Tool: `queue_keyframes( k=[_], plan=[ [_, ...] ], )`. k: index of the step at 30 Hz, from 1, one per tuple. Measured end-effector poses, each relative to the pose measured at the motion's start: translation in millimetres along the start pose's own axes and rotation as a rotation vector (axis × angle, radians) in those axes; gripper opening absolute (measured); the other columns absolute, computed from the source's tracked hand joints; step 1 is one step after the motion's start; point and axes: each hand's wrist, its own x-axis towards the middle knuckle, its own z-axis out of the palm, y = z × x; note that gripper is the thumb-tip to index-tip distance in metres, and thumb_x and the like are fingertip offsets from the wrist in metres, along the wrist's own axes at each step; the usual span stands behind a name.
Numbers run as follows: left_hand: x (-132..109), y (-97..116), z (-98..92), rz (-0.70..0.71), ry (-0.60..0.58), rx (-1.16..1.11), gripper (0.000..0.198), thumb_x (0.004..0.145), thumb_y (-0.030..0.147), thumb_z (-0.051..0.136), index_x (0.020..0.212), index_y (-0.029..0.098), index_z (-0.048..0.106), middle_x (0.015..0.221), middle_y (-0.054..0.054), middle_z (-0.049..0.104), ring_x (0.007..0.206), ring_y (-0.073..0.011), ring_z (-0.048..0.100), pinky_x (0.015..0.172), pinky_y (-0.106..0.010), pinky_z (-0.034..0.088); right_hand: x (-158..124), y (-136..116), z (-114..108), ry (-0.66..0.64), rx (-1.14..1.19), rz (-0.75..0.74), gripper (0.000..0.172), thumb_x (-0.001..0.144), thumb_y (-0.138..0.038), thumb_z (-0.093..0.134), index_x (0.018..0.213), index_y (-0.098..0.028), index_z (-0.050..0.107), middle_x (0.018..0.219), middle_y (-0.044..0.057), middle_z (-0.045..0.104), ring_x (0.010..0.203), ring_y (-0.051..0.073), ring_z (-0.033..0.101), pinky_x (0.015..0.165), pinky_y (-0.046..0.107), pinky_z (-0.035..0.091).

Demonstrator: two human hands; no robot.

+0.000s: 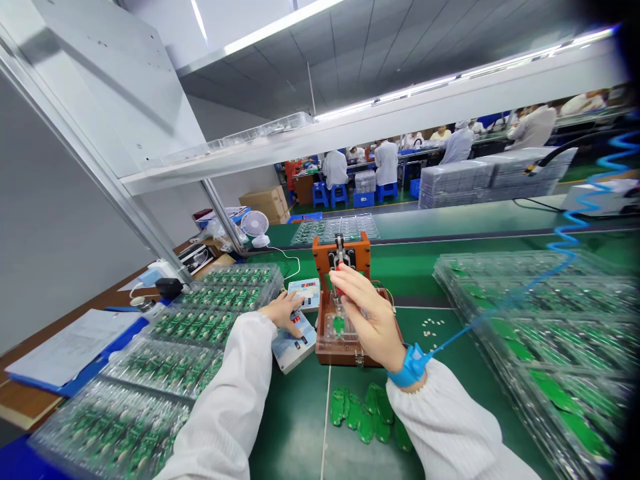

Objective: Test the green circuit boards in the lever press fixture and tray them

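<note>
Working the red handle [339, 291], seemingly, my right hand [373, 320] extends straight-fingered, ungrasping; left hand [281, 312] splays, empty, over white boxes [296, 348]; steady pressure seems needed next.

An electronics assembly floor in a factory. A long green workbench [295, 433] runs across the foreground, with clear plastic trays [113, 360] of green circuit boards [245, 275] stacked at both sides. Between them stands an orange-and-brown clamp fixture [325, 251]. A blue wrist strap [413, 368] trails a coiled cord [565, 230]. Beyond, people in white coats [387, 163] work along benches, some on blue stools [339, 193], under strip lights [440, 81].
</note>
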Motion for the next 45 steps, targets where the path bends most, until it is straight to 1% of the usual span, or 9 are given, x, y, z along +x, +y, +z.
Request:
queue_keyframes(
  k=[4,9,15,20,34,38,41,44,45],
  plan=[
    [-5.5,-5.0,1.5,-0.005,0.016,-0.025,0.128,0.054,0.055,0.093,0.16,0.02,0.03,0.169,-0.017,0.009,0.154,-0.0479,0.0,0.124,-0.062,0.015,0.1,0.3,0.4,0.006,0.002,0.002,0.05,0.102,-0.01,0.049,0.144,-0.036,0.058,0.141,0.0,0.063,0.14,0.022,0.052,0.118,0.044,0.049],
    [-5.8,-0.6,7.7,0.007,0.034,-0.018,0.13,0.052,0.05,0.095,0.159,0.017,0.03,0.168,-0.019,0.012,0.153,-0.0508,0.005,0.121,-0.066,0.017,0.4,-0.6,0.4,0.009,0.002,-0.008,0.05,0.101,-0.009,0.049,0.143,-0.036,0.059,0.141,0.0,0.063,0.14,0.02,0.052,0.118,0.042,0.049],
    [3.0,-3.2,6.9,-0.023,-0.038,0.007,0.143,0.042,0.055,0.097,0.162,0.024,0.026,0.17,-0.017,0.007,0.154,-0.05,0.0,0.123,-0.065,0.017,0.3,-0.1,0.2,0.003,0.003,-0.006,0.051,0.102,-0.009,0.049,0.144,-0.036,0.057,0.142,0.0,0.063,0.141,0.02,0.051,0.118,0.042,0.048],
    [2.6,-0.8,3.3,-0.05,-0.104,0.073,0.146,0.046,0.066,0.091,0.164,0.026,0.015,0.17,-0.015,-0.002,0.155,-0.0465,-0.005,0.124,-0.066,0.014,0.2,-0.4,0.6,0.006,0.013,-0.001,0.054,0.101,-0.007,0.05,0.144,-0.038,0.057,0.142,-0.002,0.063,0.141,0.019,0.052,0.119,0.039,0.047],
    [5.5,2.5,4.1,-0.072,-0.141,0.081,0.15,0.044,0.066,0.093,0.164,0.027,0.011,0.17,-0.013,-0.009,0.154,-0.045,-0.011,0.125,-0.062,0.012,-3.1,3.3,1.7,-0.001,0.009,-0.01,0.06,0.099,-0.002,0.051,0.145,-0.038,0.055,0.144,-0.003,0.06,0.143,0.017,0.049,0.121,0.039,0.045],
    [2.0,7.4,1.4,-0.089,-0.169,0.055,0.147,0.046,0.056,0.095,0.164,0.027,0.012,0.17,-0.012,-0.01,0.155,-0.0422,-0.012,0.126,-0.06,0.013,-3.4,3.2,1.8,0.002,0.004,-0.01,0.06,0.099,-0.001,0.051,0.146,-0.039,0.054,0.144,-0.004,0.06,0.143,0.016,0.049,0.121,0.036,0.045],
    [-23.6,19.5,-7.4,-0.087,-0.005,-0.041,0.133,0.048,0.036,0.096,0.161,0.022,0.025,0.17,-0.017,0.001,0.156,-0.0429,0.0,0.125,-0.057,0.019,-2.8,3.6,1.9,0.005,-0.001,-0.014,0.06,0.099,-0.001,0.051,0.146,-0.039,0.055,0.144,-0.004,0.06,0.143,0.016,0.048,0.121,0.036,0.044],
    [-65.6,45.2,-11.2,-0.048,0.286,-0.131,0.098,0.066,0.025,0.086,0.152,0.017,0.039,0.162,-0.019,0.033,0.148,-0.0371,0.034,0.119,-0.049,0.035,-2.0,4.5,2.0,-0.002,0.005,-0.013,0.06,0.099,-0.001,0.049,0.146,-0.039,0.055,0.144,-0.004,0.06,0.143,0.016,0.048,0.121,0.037,0.045],
    [-79.0,57.8,-7.6,-0.025,0.354,-0.16,0.077,0.073,0.026,0.081,0.142,0.017,0.05,0.148,-0.016,0.051,0.134,-0.0333,0.052,0.111,-0.045,0.044,-1.9,4.9,2.0,-0.007,0.009,-0.012,0.06,0.099,-0.001,0.049,0.146,-0.039,0.054,0.145,-0.004,0.06,0.143,0.017,0.048,0.121,0.037,0.045]
  ],
)
